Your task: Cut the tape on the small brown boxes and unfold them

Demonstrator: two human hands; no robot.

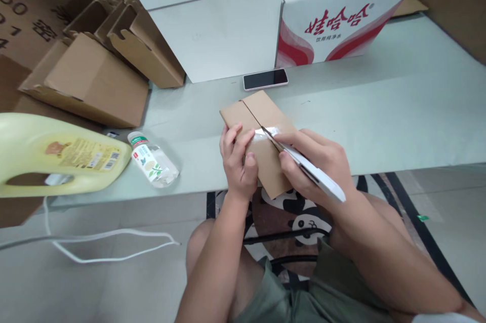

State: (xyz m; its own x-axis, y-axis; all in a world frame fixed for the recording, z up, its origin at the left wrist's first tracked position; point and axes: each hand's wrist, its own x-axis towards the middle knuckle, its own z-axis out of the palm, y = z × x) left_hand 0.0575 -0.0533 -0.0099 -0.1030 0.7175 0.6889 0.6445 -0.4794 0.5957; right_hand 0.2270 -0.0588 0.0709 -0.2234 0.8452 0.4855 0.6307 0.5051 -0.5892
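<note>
A small brown cardboard box (271, 166) is tilted at the front edge of the table, with a dark seam along its upper face and a shiny strip of clear tape (261, 134) across that seam. My left hand (241, 163) grips the box from its left side, fingers over the top face. In my right hand (319, 158) is a white utility knife (319, 173). Its dark blade (269, 132) points at the seam, right at the tape. Whether the tape is cut there I cannot tell.
A phone (266, 79) lies behind the box. White cartons (228, 34) and a red-and-white carton (337, 19) line the back. To the left are brown boxes (102, 80), a clear bottle (153, 160) and a yellow jug (76, 161). A white cable (114, 232) hangs at lower left.
</note>
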